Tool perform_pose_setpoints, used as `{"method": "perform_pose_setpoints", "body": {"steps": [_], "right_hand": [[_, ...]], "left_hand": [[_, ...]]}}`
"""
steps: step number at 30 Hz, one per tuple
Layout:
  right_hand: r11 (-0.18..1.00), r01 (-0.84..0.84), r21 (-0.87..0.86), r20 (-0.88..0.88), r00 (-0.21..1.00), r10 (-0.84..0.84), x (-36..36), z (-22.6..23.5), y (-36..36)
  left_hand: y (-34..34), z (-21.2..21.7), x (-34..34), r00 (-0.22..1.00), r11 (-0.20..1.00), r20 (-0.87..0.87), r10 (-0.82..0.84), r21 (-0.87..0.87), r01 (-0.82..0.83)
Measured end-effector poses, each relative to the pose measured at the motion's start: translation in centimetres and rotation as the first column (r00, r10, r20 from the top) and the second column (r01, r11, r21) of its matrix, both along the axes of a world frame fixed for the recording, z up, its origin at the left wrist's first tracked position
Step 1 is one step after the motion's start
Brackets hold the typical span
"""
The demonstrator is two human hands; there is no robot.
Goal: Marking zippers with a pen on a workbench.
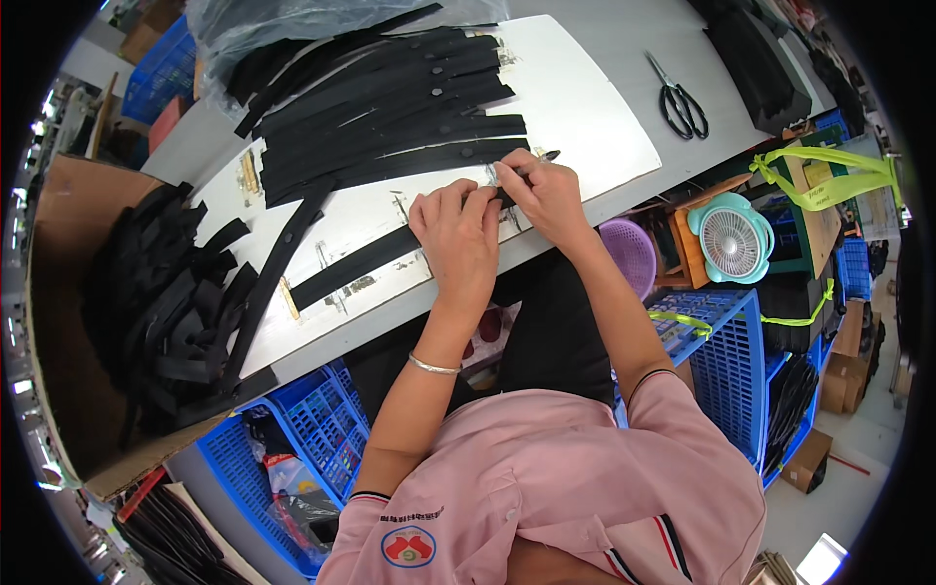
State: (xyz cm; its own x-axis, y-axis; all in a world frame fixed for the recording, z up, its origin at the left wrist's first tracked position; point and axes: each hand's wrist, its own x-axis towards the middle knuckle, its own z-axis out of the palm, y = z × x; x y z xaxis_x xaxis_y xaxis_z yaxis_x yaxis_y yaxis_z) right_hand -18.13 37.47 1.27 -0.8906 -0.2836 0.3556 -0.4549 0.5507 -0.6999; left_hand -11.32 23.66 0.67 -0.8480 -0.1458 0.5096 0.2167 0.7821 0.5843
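Observation:
My left hand [456, 232] rests on a black fabric strip [356, 266] laid across a white board [595, 117], its fingertips pressing down with the fingers apart. Beside it, my right hand [546, 200] is closed around a slim dark pen [551, 155], whose end sticks out above the fingers. Both hands meet near the strip's right end, which they partly hide. A small clear piece [491, 175] shows by the right fingertips. Just beyond lie several black strips [390, 122] side by side, some with round dark buttons. Another strip [283, 244] slants across the board's left part.
A cardboard box [73, 292] heaped with black strips [166, 292] stands at the left. Black-handled scissors [678, 102] lie at the far right of the table, near a black stack [756, 68]. Blue baskets [717, 366], a purple basket [629, 255] and a turquoise fan [731, 237] are beside me.

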Motion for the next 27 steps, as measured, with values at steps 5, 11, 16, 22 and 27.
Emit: {"method": "perform_pose_setpoints", "body": {"steps": [5, 11, 16, 22, 27], "right_hand": [[0.999, 0.020, -0.047, 0.018, 1.000, -0.019, 0.1, -0.2, 0.1], [0.985, -0.075, -0.154, 0.101, 0.991, 0.091, 0.0, -0.9, 1.4], [0.980, -0.099, -0.172, 0.006, 0.995, 0.102, 0.2, -0.3, 0.0], [0.990, -0.104, -0.090, 0.082, 0.990, 0.111, 0.0, 0.0, 1.2], [0.905, 0.019, -0.425, 0.295, 0.948, 0.119, 1.0, 1.7, 0.5]], "left_hand": [[-0.1, 0.0, 0.0, 1.000, 1.000, 0.002, -0.008, 0.009, 0.008], [0.2, 0.0, 0.1, 1.000, 0.999, 0.007, -0.013, 0.037, 0.013], [-0.4, 0.0, -0.1, 0.999, 1.000, -0.027, 0.020, 0.007, -0.020], [-1.3, 0.5, 0.0, 0.999, 1.000, -0.040, -0.011, 0.000, 0.011], [-8.3, 0.7, 1.6, 0.991, 0.992, -0.026, 0.130, 0.009, -0.130]]}}
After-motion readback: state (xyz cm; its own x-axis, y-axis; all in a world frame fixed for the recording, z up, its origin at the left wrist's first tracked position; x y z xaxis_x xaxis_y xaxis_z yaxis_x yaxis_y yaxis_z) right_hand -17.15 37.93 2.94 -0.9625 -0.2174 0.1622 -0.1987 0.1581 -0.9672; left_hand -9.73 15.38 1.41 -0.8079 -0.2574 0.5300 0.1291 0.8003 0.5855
